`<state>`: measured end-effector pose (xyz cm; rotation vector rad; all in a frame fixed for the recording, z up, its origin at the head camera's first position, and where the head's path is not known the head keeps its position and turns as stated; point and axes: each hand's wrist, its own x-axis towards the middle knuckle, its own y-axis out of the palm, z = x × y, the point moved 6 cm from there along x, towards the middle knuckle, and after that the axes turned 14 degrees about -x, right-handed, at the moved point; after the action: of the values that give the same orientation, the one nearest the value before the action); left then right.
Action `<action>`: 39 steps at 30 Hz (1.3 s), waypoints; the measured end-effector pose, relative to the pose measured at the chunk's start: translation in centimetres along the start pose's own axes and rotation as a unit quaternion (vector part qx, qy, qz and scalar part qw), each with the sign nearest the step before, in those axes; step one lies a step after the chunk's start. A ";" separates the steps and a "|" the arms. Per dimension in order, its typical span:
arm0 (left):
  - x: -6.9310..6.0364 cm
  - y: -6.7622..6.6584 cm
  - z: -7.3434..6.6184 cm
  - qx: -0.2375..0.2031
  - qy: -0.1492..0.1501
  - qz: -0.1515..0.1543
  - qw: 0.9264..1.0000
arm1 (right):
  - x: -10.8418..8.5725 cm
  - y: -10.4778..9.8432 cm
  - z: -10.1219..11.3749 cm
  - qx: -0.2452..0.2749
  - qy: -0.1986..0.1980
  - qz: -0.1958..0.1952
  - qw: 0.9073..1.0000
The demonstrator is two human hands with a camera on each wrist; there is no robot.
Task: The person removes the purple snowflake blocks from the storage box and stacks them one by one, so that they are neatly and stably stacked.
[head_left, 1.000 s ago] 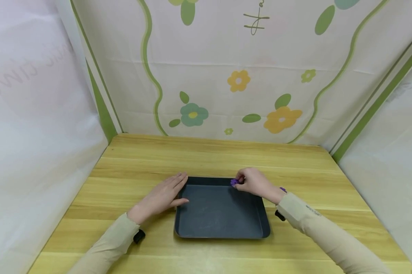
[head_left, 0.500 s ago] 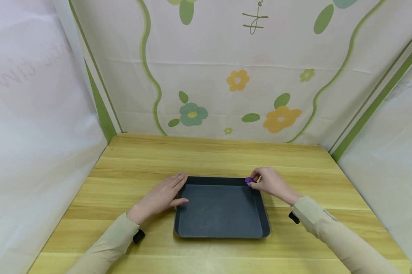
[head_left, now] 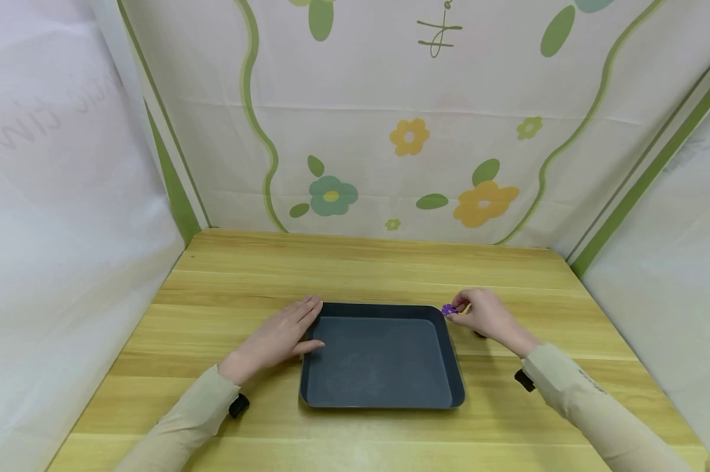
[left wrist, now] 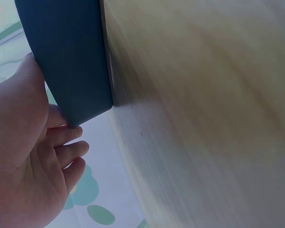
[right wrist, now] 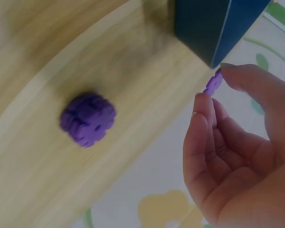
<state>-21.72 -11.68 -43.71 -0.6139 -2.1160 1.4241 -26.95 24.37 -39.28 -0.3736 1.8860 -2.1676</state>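
Note:
A dark grey baking tray (head_left: 384,364) lies on the wooden table. My left hand (head_left: 278,337) rests against its far left corner, fingers extended, thumb reaching over the left rim; the left wrist view shows the fingertips (left wrist: 73,154) beside the tray wall (left wrist: 69,57). Between thumb and fingers, my right hand (head_left: 493,318) pinches a small purple notched disc (head_left: 449,310) just beyond the tray's far right corner. Seen edge-on in the right wrist view, the disc (right wrist: 213,83) is thin. A stack of similar purple discs (right wrist: 88,119) stands on the table near this hand.
Printed cloth walls (head_left: 360,131) with flowers enclose the table (head_left: 242,262) at the back and both sides. A black wrist device (head_left: 524,380) sits under the right sleeve, another black device (head_left: 238,405) under the left.
With the purple disc in its pinch, my right hand has moved rightward along the tray's far rim to past the far right corner. My left hand has stayed put.

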 end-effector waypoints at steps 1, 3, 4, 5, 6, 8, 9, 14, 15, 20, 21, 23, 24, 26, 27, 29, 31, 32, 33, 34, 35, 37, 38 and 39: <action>0.0 0.0 0.0 0.000 0.001 -0.001 1.000 | -0.1 0.1 -0.2 -0.002 0.004 0.001 1.000; -0.1 0.0 0.0 0.002 0.002 -0.001 1.000 | -0.4 0.2 -0.7 -0.004 0.013 0.006 1.000; -0.1 -0.1 -0.1 0.002 0.003 -0.002 1.000 | -0.5 0.2 -1.0 -0.005 0.017 0.008 1.000; -0.1 -0.1 -0.1 0.002 0.003 -0.001 1.000 | -0.7 0.2 -1.2 -0.006 0.020 0.009 1.000; -0.1 -0.1 -0.1 0.002 0.004 -0.001 1.000 | -0.9 0.2 -1.5 -0.007 0.024 0.009 1.000; -0.1 -0.1 -0.1 0.002 0.004 -0.001 1.000 | -1.2 0.3 -2.1 -0.006 0.032 0.009 0.999; -0.1 -0.1 -0.1 0.001 0.002 0.000 1.000 | -1.3 0.3 -2.4 -0.007 0.034 0.007 0.999; -0.1 0.0 0.0 -0.004 -0.004 0.004 1.000 | -2.1 0.3 -3.9 0.000 0.049 0.003 0.999; -0.1 0.0 0.0 -0.005 -0.006 0.005 1.000 | -2.2 0.3 -4.1 0.001 0.051 0.002 0.999; -0.1 0.1 0.0 -0.006 -0.006 0.006 1.000 | -2.8 0.5 -5.4 0.002 0.067 0.005 0.998; -0.1 0.1 0.0 -0.005 -0.006 0.005 1.000 | -2.9 0.5 -5.5 0.002 0.067 0.006 0.998; -0.1 0.0 0.0 -0.006 -0.005 0.005 1.000 | -3.2 0.6 -5.8 -0.004 0.068 0.006 0.998; -0.1 0.0 0.0 -0.006 -0.005 0.004 1.000 | -3.3 0.7 -6.0 -0.007 0.070 0.006 0.998; -0.1 -0.1 0.0 -0.006 -0.003 0.001 1.000 | -3.5 0.8 -6.2 -0.018 0.070 0.004 0.997; -0.1 -0.1 0.0 -0.006 -0.002 -0.001 1.000 | -3.6 0.9 -6.3 -0.020 0.069 0.005 0.997; -0.2 -0.1 0.0 -0.004 -0.001 -0.004 1.000 | -3.8 1.0 -6.4 -0.025 0.069 0.006 0.997; -0.2 -0.1 0.0 -0.003 0.000 -0.005 1.000 | -4.0 1.1 -6.6 -0.027 0.073 0.008 0.997; -0.2 -0.1 0.0 -0.003 0.000 -0.004 1.000 | -4.0 1.2 -6.6 -0.026 0.075 0.009 0.997; -0.1 -0.1 0.0 -0.003 -0.001 -0.003 1.000 | -4.1 1.3 -6.6 -0.024 0.075 0.011 0.997; -0.1 -0.1 0.0 -0.002 -0.002 -0.001 1.000 | -4.1 1.4 -6.7 -0.023 0.075 0.011 0.997; -0.1 -0.1 0.0 -0.003 -0.004 0.001 1.000 | -4.1 1.4 -6.7 -0.022 0.076 0.012 0.997; -0.1 0.0 0.0 -0.003 -0.004 0.003 1.000 | -4.2 1.5 -6.7 -0.021 0.078 0.012 0.997; 0.0 0.0 0.0 -0.003 -0.005 0.004 1.000 | -4.2 1.6 -6.7 -0.022 0.078 0.012 0.997; 0.0 0.0 0.0 -0.003 -0.006 0.005 1.000 | -4.2 1.6 -6.7 -0.023 0.078 0.012 0.997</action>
<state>-21.69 -11.71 -43.70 -0.6208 -2.1302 1.4296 -25.31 31.86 -41.94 -0.1947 2.0128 -2.1984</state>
